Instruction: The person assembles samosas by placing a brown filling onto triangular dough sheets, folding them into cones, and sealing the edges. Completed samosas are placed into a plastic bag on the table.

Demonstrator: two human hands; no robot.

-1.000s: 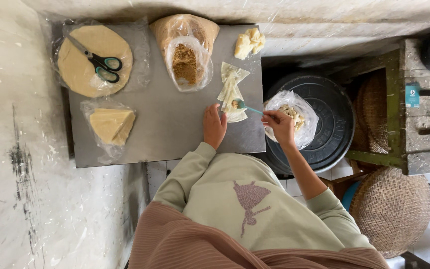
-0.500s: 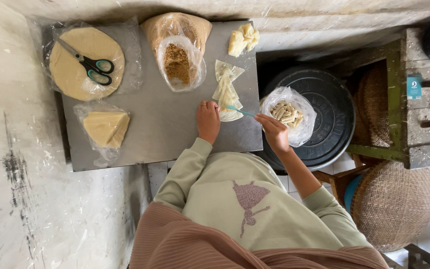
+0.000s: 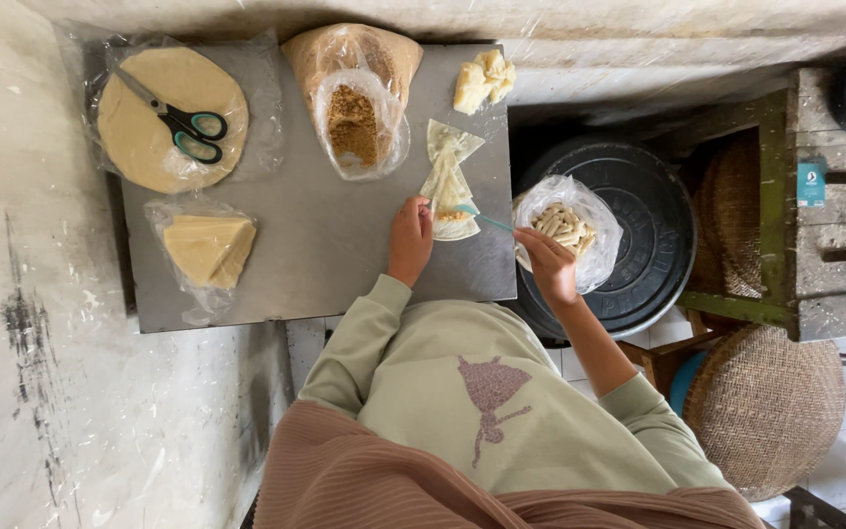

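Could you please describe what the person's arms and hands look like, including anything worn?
Both arms wear loose, pale sage-green long sleeves with ribbed cuffs. The left sleeve reaches the wrist; the right sleeve is pushed up the forearm. The left hand and right hand are bare, with no gloves.

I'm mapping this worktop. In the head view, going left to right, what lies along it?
Scissors on a round dough sheet → bag of brown filling → left hand → folded dough triangles → right hand → bag of rolled pieces → black pan.
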